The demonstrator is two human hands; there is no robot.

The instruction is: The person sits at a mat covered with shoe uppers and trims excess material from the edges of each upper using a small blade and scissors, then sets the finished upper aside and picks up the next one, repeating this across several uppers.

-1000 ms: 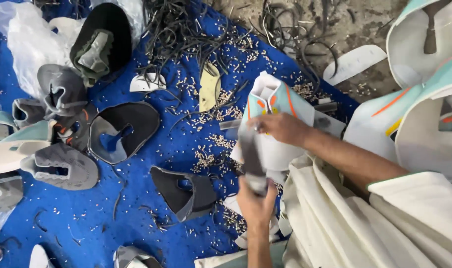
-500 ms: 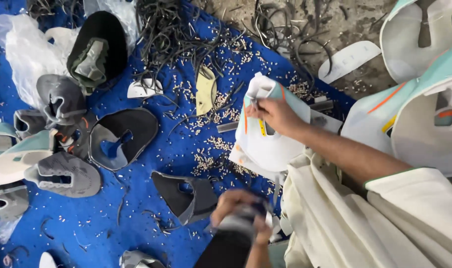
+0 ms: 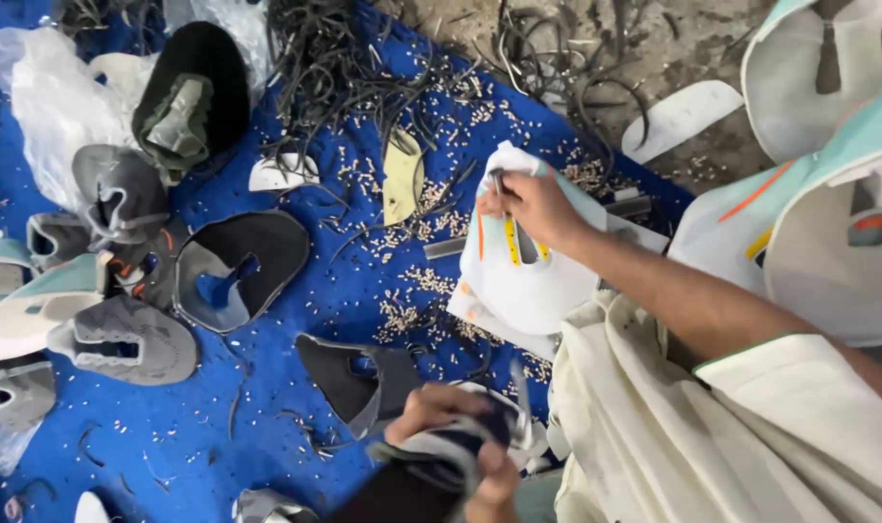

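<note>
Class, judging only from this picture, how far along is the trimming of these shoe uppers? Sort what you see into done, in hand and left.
Done: trimmed strips and small offcuts litter the blue sheet, with dark uppers spread flat.
In hand: the right hand grips the white upper; the left hand holds a blurred dark piece.
Left: a stack of white and mint uppers beside the person.

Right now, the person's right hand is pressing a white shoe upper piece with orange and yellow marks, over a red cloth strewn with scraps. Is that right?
Not quite: the cloth is blue, not red. The head view shows the right hand on the white shoe upper piece with orange and yellow marks, over that scrap-strewn cloth.
</note>
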